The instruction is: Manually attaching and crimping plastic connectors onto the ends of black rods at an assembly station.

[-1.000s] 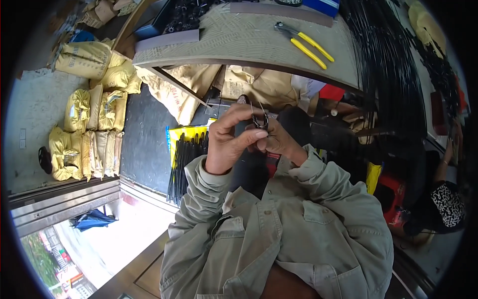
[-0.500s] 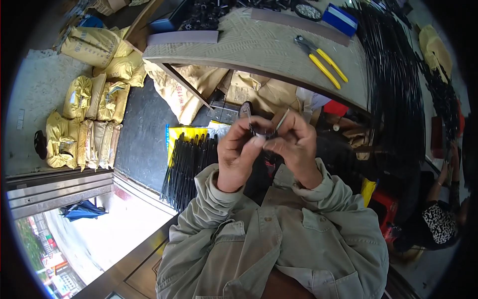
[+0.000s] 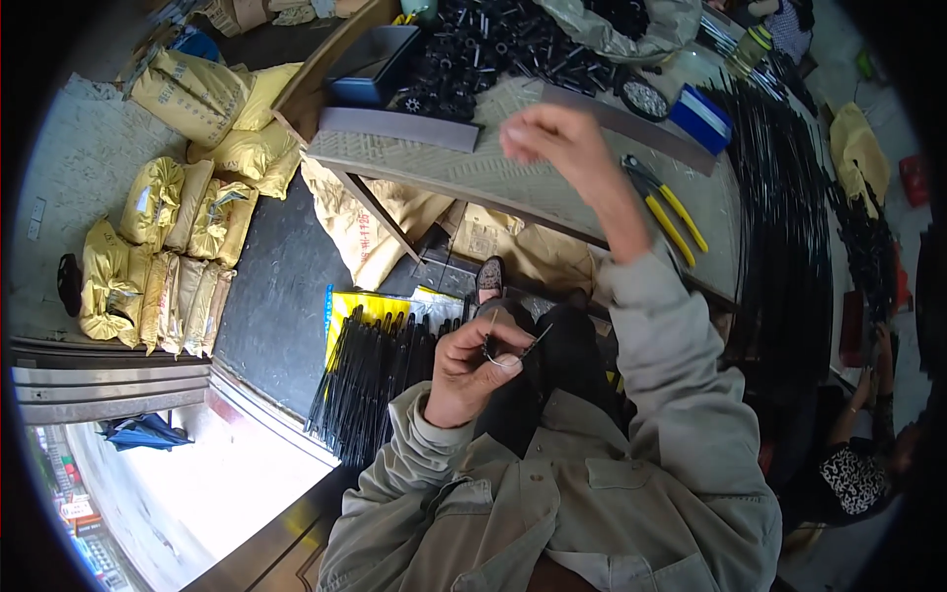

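My left hand point(image 3: 468, 373), low in front of my lap, is closed on a small dark piece with thin metal rods point(image 3: 534, 342) sticking out past the fingertips. Its exact kind is too small to make out. Above the near part of the worktable point(image 3: 533, 192) reaches my right hand point(image 3: 570, 153), its fingers bent and smeared by motion. Whether it holds anything does not show. A pile of small black plastic parts point(image 3: 483, 49) lies just beyond it. Pliers with yellow handles point(image 3: 671, 232) rest on the table beside my right forearm.
Grey strips point(image 3: 400, 128) edge the parts pile, with a round dish of small pieces point(image 3: 644, 97) and a blue box point(image 3: 702, 116) nearby. Thin black rods stand bundled at my left point(image 3: 360, 380) and hang at the right point(image 3: 779, 217). Yellow sacks point(image 3: 192, 94) are stacked left. Another person point(image 3: 858, 469) sits right.
My hands were together at the small piece. The right hand has left it and swung up and forward over the table; the left has dropped lower, still holding it. The view has shifted too.
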Motion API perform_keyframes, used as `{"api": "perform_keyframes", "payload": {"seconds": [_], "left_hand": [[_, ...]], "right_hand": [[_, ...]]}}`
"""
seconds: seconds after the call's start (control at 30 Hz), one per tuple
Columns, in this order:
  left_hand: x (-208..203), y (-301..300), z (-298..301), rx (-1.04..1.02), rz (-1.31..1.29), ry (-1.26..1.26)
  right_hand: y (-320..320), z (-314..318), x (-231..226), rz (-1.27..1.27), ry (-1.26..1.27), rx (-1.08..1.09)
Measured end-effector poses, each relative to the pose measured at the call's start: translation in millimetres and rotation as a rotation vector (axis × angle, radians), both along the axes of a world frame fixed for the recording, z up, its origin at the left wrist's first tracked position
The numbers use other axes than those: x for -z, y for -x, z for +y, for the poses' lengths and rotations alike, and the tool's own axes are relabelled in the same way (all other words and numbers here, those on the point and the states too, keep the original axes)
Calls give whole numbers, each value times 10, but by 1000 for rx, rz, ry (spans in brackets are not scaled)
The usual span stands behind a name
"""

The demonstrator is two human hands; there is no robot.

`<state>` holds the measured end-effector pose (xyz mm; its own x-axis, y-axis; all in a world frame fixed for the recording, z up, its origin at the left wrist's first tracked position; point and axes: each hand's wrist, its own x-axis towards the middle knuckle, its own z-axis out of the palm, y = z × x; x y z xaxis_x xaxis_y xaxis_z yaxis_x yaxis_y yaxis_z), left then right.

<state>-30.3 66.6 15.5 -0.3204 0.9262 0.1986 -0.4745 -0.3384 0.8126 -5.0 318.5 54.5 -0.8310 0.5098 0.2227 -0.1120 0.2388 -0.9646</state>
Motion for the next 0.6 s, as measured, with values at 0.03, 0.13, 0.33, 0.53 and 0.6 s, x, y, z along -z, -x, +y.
{"api": "perform_keyframes", "payload": {"seconds": [0.03,0.13,0.33,0.53,0.6], "left_hand": [[-23,1,50,-12,11,-11],[-83,35,77,-20,34,-14],[-27,29,56,12,39,-26],[-5,-41,106,-52,-54,0],[-11,-128,108,-180,-93,47]], "right_hand": [[258,194,100,-31,-238,187],[831,369,202,-206,-498,306],[1181,367,238,-453,-1172,416],[547,186,-53,-144,-402,174],[95,-189,-269,35,-96,50]]}}
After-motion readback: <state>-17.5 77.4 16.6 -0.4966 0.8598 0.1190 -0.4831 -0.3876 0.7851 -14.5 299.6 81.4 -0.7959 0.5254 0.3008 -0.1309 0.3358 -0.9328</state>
